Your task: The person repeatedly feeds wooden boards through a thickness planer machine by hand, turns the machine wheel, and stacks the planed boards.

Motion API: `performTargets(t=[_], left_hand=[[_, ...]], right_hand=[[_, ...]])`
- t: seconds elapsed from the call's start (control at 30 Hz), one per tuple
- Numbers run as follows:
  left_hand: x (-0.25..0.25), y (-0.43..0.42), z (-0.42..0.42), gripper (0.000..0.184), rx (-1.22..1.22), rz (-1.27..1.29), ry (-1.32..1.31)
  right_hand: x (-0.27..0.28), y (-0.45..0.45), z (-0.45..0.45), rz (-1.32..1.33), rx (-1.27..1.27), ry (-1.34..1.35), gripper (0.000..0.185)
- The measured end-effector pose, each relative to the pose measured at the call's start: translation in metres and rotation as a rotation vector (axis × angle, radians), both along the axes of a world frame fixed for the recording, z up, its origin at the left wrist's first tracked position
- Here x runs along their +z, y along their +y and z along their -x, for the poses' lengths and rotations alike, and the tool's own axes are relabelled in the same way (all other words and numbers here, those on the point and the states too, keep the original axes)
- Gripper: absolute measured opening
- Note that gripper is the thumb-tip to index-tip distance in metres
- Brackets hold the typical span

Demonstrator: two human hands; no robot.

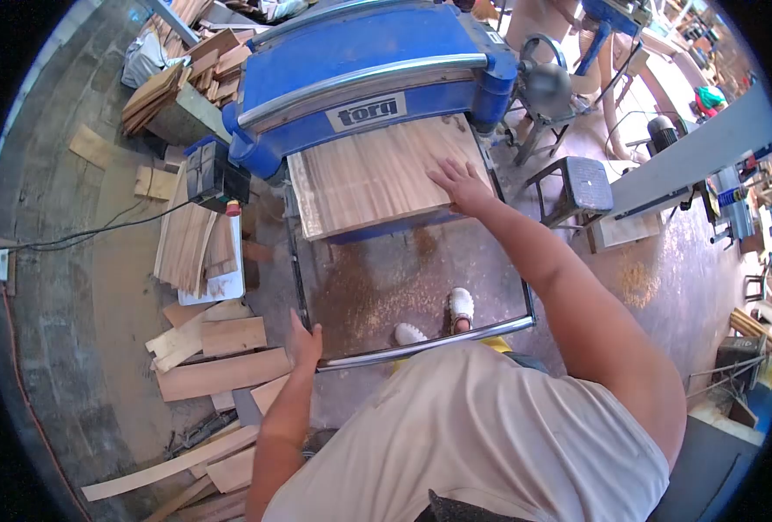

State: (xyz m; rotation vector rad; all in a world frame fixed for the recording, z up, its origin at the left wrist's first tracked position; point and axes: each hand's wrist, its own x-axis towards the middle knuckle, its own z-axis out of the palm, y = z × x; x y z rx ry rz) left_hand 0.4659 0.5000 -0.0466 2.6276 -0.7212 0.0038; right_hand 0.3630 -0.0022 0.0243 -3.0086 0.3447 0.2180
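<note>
A wide striped wooden board [364, 178] lies flat at the mouth of a blue planer [369, 70], its far edge hidden under the machine's front. My right hand [462, 185] rests on the board's near right part, palm down with the fingers spread. Lower left, my left hand [304, 339] is beside the corner of a metal frame [421, 345] that reaches out from the planer toward me. Its thumb stands apart from the fingers, and I see nothing held in it. Whether it touches the frame is unclear.
Thin boards [186, 239] are stacked left of the machine, near a black control box [216, 174] with a cable. Loose wood offcuts [221, 370] cover the floor at left. A dark stool [577, 185] stands at right. Sawdust lies on the floor.
</note>
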Motion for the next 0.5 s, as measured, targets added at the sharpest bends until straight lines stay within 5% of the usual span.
performTargets(t=[0.07,0.3,0.4,0.5], left_hand=[[-0.015,0.001,-0.001,0.050,0.269,-0.064,0.366],[0.009,-0.012,0.008,0.033,0.328,-0.157,0.365],[0.015,-0.013,0.009,0.033,0.299,-0.161,0.317],[0.017,-0.012,0.012,0.036,0.314,-0.179,0.328]], right_hand=[[0.000,-0.001,-0.003,0.021,-0.009,-0.002,0.095],[-0.013,0.003,-0.008,0.057,-0.093,-0.130,0.087],[0.001,0.024,0.025,0.159,-0.004,-0.103,0.076],[-0.015,0.016,0.079,-0.005,0.262,-0.137,0.069]])
